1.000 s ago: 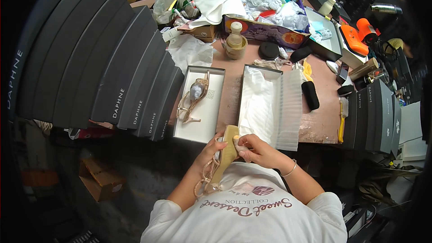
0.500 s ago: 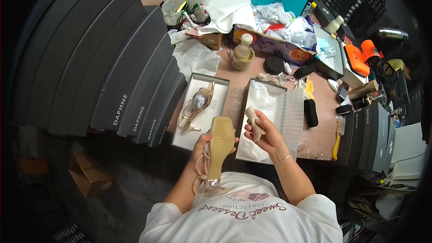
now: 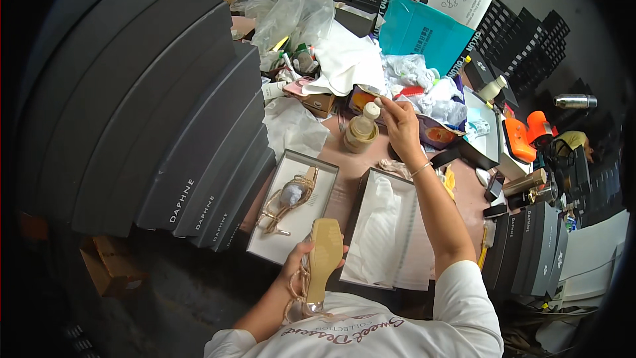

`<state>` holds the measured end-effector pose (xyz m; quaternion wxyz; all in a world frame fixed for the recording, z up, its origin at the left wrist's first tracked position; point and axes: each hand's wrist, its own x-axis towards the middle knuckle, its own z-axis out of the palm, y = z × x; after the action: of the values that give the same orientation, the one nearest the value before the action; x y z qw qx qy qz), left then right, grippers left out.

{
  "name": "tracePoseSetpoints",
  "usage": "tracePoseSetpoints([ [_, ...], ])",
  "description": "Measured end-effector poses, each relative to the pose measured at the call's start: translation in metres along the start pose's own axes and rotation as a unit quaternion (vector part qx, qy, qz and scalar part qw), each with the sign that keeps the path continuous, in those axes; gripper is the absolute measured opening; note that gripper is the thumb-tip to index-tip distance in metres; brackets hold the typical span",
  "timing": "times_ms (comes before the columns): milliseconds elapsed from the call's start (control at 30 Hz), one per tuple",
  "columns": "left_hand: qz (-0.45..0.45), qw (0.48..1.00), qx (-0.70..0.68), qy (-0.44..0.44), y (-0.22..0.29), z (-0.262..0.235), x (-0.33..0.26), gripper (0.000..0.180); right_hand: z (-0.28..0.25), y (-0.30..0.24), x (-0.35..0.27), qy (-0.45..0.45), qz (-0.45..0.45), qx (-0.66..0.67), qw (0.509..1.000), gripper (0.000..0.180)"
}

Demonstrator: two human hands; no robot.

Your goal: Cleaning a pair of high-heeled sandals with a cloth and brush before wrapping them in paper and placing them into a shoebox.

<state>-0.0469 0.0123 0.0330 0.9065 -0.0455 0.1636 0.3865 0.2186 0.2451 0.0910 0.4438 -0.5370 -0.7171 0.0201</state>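
Checking this against half a second ago: your left hand (image 3: 296, 270) has kept the same hold on the sandal (image 3: 324, 248), sole up, while your right hand (image 3: 401, 126) has gone from above the near end of the right box, where it had a beige cloth, to the far side of the table (image 3: 343, 189). Your view takes in more of the far clutter now too.

Your left thumb and fingers are wrapped round the sandal's edges, and it sits in front of your shirt, just off the near end of the boxes. Your right fingertips are pinched together right by the top of the bottle (image 3: 362, 130); there's something pale at them, but I can't tell what, or if you've still got that cloth.

The sandal's got a smooth tan sole, squared off at the far end, with twisted rose-gold straps dangling on the left and a shiny bit at the near end.

Left to right on materials: matte dark cardboard boxes (image 3: 172, 126), then a white-lined open shoebox (image 3: 278, 248) with the matching sandal (image 3: 307, 184) and its crumpled greyish wad (image 3: 291, 193), then the right box (image 3: 358, 209) with wrinkly white tissue (image 3: 379, 225).
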Motion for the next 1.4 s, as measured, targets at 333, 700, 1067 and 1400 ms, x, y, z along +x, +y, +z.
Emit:
tracePoseSetpoints([
  [333, -0.033, 0.999, 0.019, -0.018, 0.005, -0.013, -0.008, 0.074, 0.033, 0.017, -0.012, -0.051, -0.041, -0.148, 0.987, 0.048],
  [700, -0.088, 0.987, 0.134, -0.030, -0.016, -0.009, -0.037, 0.062, 0.029, 0.037, -0.021, 0.057, -0.051, -0.039, 0.996, 0.050],
  [1067, -0.061, 0.994, 0.082, -0.026, -0.027, -0.012, -0.042, 0.075, 0.024, 0.110, -0.094, 0.383, 0.420, 0.634, 0.524, 0.020],
  [1400, -0.027, 0.995, 0.090, -0.040, -0.014, -0.004, -0.041, 0.070, 0.028, 0.093, -0.080, 0.369, 0.410, 0.563, 0.615, 0.027],
])
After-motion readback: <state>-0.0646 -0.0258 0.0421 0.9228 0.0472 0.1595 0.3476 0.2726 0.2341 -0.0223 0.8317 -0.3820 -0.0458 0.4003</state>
